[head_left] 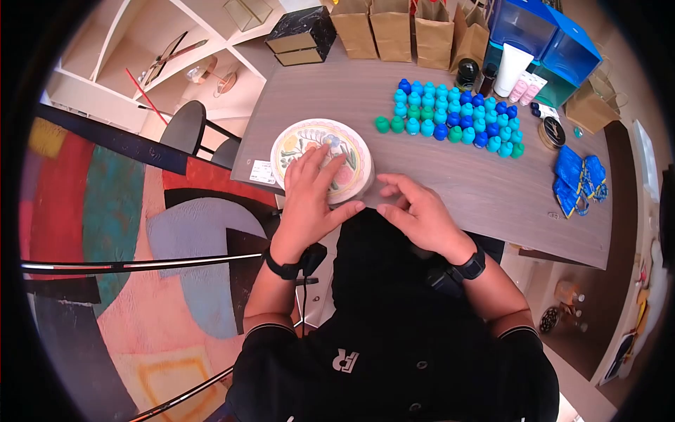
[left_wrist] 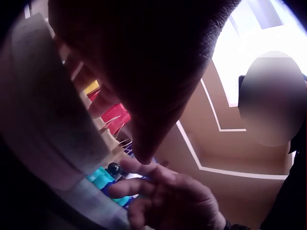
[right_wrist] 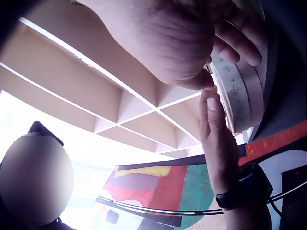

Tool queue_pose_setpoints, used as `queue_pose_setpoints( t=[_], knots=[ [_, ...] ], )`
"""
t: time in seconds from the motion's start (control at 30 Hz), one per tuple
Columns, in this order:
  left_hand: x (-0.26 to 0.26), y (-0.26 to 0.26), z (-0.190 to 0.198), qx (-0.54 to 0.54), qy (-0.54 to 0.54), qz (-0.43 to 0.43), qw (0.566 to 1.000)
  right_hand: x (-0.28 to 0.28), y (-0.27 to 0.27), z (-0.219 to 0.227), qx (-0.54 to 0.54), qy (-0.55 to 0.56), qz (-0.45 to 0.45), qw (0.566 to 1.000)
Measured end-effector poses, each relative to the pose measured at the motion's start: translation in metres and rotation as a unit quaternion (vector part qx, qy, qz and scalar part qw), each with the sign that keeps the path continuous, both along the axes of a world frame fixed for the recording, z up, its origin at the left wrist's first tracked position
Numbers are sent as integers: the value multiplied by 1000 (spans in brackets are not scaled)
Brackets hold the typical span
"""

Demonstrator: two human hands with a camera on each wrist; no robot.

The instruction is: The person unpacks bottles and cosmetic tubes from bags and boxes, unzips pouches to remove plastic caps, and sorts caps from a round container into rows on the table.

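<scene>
A round box with a floral lid and pale pink-white rim lies at the table's left front corner; its drawn side wall shows in the right wrist view. My left hand spreads its fingers over the lid, the thumb pointing right past the near edge. Just right of the box, my right hand hovers by the table's front edge, fingers loosely bent and holding nothing. Both thumb tips come close together in the head view. Several small blue, turquoise and green bottle-shaped pieces stand in rows farther back.
Paper bags, a black box and blue clear-fronted boxes line the back. A white tube and pink tubes stand near them. Blue folded fabric lies at right. A white label sits left of the round box.
</scene>
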State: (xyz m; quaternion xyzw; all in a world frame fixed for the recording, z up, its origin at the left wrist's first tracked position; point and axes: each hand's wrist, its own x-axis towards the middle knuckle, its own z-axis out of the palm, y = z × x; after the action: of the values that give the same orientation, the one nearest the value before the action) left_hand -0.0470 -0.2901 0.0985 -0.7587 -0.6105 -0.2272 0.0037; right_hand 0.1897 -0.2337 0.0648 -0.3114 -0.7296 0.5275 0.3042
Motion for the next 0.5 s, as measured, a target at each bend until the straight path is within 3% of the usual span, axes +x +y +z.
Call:
queue_pose_setpoints(
  t=[0.13, 0.23, 0.33, 0.5],
  knots=[
    [-17, 16, -17, 15, 67, 74, 995, 18, 5, -11, -50, 17, -51, 997],
    [-48, 33, -17, 6, 87, 66, 994, 48, 12, -23, -44, 39, -84, 995],
    [-86, 52, -11, -27, 99, 21, 995, 85, 18, -38, -58, 73, -151, 984],
    [-148, 73, -7, -26, 185, 92, 978, 141, 25, -48, -56, 112, -299, 946]
  ],
)
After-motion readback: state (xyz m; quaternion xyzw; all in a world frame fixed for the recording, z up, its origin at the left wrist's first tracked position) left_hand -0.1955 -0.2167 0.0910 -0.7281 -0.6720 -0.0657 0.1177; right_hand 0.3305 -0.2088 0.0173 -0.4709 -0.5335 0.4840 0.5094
